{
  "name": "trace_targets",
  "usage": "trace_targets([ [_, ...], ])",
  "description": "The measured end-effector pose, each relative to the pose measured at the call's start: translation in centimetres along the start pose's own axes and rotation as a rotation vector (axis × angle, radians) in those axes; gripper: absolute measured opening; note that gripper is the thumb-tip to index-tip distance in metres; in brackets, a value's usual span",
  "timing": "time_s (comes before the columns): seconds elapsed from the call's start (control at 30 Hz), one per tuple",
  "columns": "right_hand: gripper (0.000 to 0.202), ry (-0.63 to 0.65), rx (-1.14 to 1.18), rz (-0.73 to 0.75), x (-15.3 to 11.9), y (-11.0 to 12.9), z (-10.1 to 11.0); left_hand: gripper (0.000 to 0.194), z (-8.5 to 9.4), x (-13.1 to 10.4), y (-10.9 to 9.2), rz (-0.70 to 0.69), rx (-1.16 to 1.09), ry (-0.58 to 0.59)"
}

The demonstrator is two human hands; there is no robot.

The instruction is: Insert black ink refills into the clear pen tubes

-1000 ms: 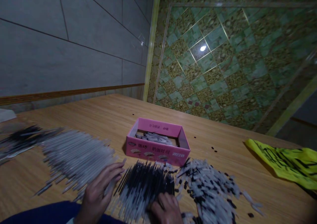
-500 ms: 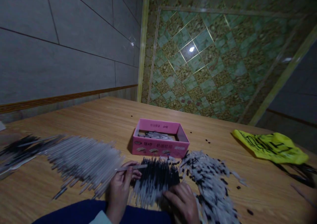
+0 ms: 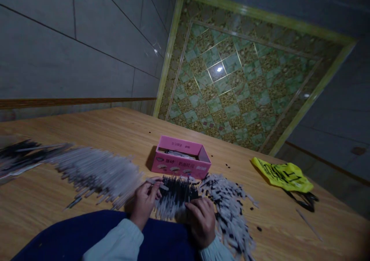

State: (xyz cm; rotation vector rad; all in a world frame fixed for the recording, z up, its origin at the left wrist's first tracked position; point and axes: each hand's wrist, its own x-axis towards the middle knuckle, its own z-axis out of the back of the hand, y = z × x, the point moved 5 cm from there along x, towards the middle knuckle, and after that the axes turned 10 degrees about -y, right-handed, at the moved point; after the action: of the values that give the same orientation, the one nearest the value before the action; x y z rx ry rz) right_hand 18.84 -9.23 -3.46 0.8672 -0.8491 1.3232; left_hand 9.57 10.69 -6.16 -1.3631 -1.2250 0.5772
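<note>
My left hand (image 3: pixel 147 201) is closed around a slim translucent stick (image 3: pixel 162 185), pinched between thumb and fingers and pointing right. It is at the left side of a dense pile of black-and-clear sticks (image 3: pixel 175 195) in front of me. My right hand (image 3: pixel 201 214) has its fingers curled at the right edge of this pile; what they hold, if anything, is hidden. Just beyond the pile stands an open pink box (image 3: pixel 179 168) with pale pieces inside. Beside my right hand spreads a heap of short translucent pieces mixed with black bits (image 3: pixel 231 211).
Long translucent sticks (image 3: pixel 96 172) lie in a wide pile to the left, with darker sticks (image 3: pixel 23 153) beyond them. A yellow bag (image 3: pixel 283 175) with black straps and one loose stick (image 3: pixel 309 225) lie on the right of the wooden table (image 3: pixel 115 128).
The view has shifted and tilted, showing more of my sleeves and lap. My left hand still holds the stick; my right hand stays at the pile's right edge.
</note>
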Motion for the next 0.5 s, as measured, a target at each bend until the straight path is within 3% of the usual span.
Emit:
trace_targets([
  [0.33, 0.024, -0.035, 0.011, -0.046, -0.33, -0.29, 0.01, 0.025, -0.3, 0.03, -0.45, -0.014, 0.062, 0.035],
  [0.5, 0.025, -0.053, 0.0, -0.066, -0.25, -0.26, -0.02, 0.026, 0.0, -0.26, -0.85, 0.036, -0.007, -0.02],
])
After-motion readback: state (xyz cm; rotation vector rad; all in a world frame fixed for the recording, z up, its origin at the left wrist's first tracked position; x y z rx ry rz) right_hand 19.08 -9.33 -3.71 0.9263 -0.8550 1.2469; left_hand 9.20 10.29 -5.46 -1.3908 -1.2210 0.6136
